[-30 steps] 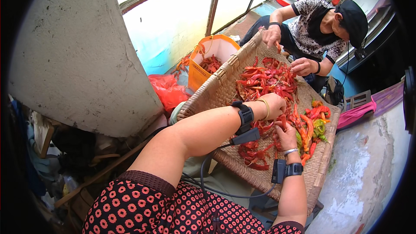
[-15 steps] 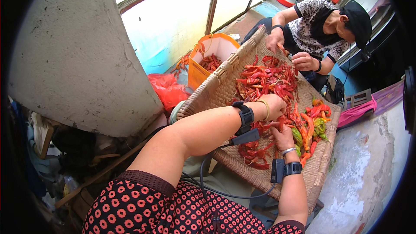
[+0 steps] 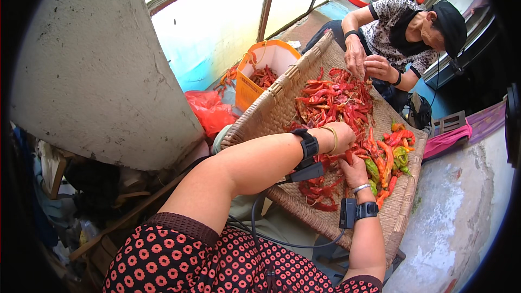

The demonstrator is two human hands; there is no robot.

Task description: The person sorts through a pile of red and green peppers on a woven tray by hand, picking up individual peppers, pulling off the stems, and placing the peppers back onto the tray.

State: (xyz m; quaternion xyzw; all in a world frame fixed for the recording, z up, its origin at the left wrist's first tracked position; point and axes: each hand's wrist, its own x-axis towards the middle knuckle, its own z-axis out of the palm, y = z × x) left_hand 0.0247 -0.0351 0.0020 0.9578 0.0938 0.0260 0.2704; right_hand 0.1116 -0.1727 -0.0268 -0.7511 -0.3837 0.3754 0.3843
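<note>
On the side of the orange box (image 3: 247, 96), beside the woven tray (image 3: 260, 123), a line of print is too small to make out. Your left hand (image 3: 342, 137) extends across the tray, back upward, fingers curled; whether it grips anything cannot be told. Your right hand (image 3: 355, 172) points away from you, fingers bent closed on a red pepper (image 3: 349, 157), located over the tray, near the green and orange peppers (image 3: 389, 158).

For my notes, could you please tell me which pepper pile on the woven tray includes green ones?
The smaller pile, right of the right hand: green peppers show there among orange and red, while the larger red pile shows no green.
</note>
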